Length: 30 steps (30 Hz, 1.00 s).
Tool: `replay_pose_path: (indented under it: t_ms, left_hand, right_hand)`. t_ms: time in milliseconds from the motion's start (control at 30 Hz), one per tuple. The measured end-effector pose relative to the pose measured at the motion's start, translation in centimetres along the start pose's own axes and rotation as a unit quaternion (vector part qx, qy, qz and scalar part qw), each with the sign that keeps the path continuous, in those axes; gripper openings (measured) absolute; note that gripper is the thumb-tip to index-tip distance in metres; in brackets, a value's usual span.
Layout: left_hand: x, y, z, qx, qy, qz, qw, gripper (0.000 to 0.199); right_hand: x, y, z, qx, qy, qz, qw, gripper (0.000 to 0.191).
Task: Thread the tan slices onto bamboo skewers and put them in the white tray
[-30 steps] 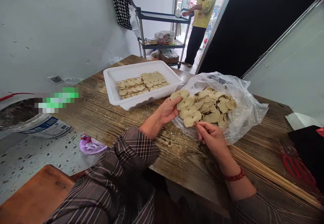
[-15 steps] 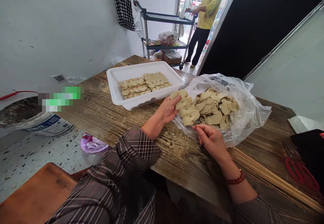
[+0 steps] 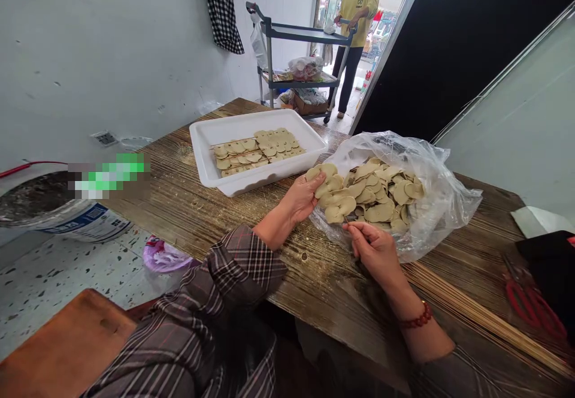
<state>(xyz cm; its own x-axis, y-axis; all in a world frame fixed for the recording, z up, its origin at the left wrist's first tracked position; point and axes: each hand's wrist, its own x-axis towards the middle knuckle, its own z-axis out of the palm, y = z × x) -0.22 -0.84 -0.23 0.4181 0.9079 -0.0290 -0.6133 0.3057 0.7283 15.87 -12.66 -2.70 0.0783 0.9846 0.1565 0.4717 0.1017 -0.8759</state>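
My left hand [image 3: 302,199] is closed around the upper slices of a skewered row of thin, pale beige food slices [image 3: 338,206]; what exactly they are I cannot tell. Thumb and fingers of my right hand [image 3: 374,247] pinch the thin wooden skewer [image 3: 345,221] at the row's lower end. Just behind the row, a clear plastic bag [image 3: 442,206] lies spread with a heap of loose slices [image 3: 381,191] in it. To the left, a white tray [image 3: 204,161] holds several filled skewers [image 3: 258,149] lying side by side.
Bare skewers [image 3: 485,314] lie bundled along the table's right, beside red-handled scissors [image 3: 532,305]. A bucket [image 3: 85,221] stands on the floor at left, near a wooden stool [image 3: 67,344]. Beyond the wooden table [image 3: 179,206], a person in yellow [image 3: 359,5] stands at a cart [image 3: 309,83].
My left hand has moved slightly right along the skewer, pushing the slices closer together. My right hand has barely moved. The person and the cart in the background have shifted a little.
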Motion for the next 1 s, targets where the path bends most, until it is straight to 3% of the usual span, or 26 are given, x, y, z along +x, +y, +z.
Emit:
replay_pose_path:
  t_ms: [467,733,1000]
  left_hand:
    - [0.2,-0.1,-0.2,0.005,0.0,-0.024,1.0,0.033]
    - [-0.4,-0.6,0.0,0.054,-0.064,-0.101,0.991,0.031]
    - [-0.8,-1.5,0.6,0.04,-0.06,-0.079,0.994,0.038]
  right_hand:
    - [0.2,0.0,-0.1,0.034,0.001,-0.003,0.999,0.034]
    - [0.3,0.0,-0.4,0.086,0.031,0.023,0.996,0.039]
    - [0.5,-0.3,-0.3,0.038,0.043,0.016,0.998,0.038]
